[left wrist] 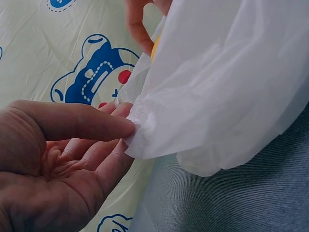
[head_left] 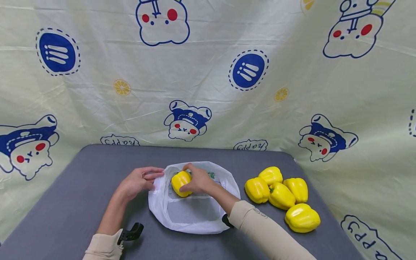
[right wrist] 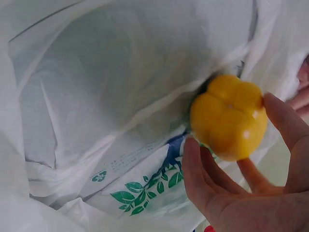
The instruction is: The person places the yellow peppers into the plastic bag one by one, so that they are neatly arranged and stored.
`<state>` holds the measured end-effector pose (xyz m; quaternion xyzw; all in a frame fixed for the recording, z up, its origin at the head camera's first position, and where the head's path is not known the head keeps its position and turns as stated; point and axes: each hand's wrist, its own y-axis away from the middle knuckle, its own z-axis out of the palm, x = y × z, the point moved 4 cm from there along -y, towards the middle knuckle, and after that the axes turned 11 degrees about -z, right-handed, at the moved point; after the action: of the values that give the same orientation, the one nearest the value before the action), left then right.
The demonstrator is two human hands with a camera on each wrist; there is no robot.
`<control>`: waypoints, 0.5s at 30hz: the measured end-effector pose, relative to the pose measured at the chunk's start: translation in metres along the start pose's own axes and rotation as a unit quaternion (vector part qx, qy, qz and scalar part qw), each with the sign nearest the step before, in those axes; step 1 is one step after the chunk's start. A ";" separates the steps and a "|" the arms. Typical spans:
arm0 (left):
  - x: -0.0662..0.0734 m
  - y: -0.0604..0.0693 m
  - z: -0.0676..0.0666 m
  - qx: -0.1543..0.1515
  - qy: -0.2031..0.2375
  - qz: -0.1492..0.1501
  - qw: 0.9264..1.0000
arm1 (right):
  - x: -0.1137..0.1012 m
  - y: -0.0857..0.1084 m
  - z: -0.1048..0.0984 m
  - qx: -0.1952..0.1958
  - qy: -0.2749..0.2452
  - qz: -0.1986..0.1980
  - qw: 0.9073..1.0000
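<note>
A white plastic bag [head_left: 195, 228] stands with its mouth spread wide on the grey table. My right hand [head_left: 199, 180] holds a yellow bell pepper [head_left: 181, 183] inside the bag's mouth, near its left rim. In the right wrist view, thumb and fingers of the right hand [right wrist: 251, 193] lie around the pepper [right wrist: 229, 117], over the bag's green leaf print. My left hand [head_left: 138, 182] is at the bag's left edge; in the left wrist view, the left hand [left wrist: 72, 159] pinches the white plastic [left wrist: 193, 106] between thumb and fingers.
Several yellow peppers [head_left: 281, 196] lie grouped on the table [head_left: 81, 202] to the right of the bag, one of them [head_left: 302, 218] nearer the front. A patterned cloth [head_left: 214, 108] hangs behind the table.
</note>
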<state>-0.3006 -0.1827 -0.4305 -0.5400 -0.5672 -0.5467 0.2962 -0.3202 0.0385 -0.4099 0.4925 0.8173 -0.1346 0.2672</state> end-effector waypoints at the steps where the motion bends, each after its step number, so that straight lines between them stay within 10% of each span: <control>1: 0.000 0.000 0.000 -0.001 0.000 0.000 1.000 | 0.000 0.000 -0.002 -0.005 -0.002 -0.003 1.000; 15: 0.000 0.000 0.001 0.002 -0.002 -0.002 1.000 | 0.001 0.000 -0.004 -0.004 0.008 -0.017 1.000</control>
<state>-0.3006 -0.1820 -0.4308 -0.5393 -0.5701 -0.5453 0.2946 -0.3218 0.0411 -0.4069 0.4785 0.8281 -0.1321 0.2605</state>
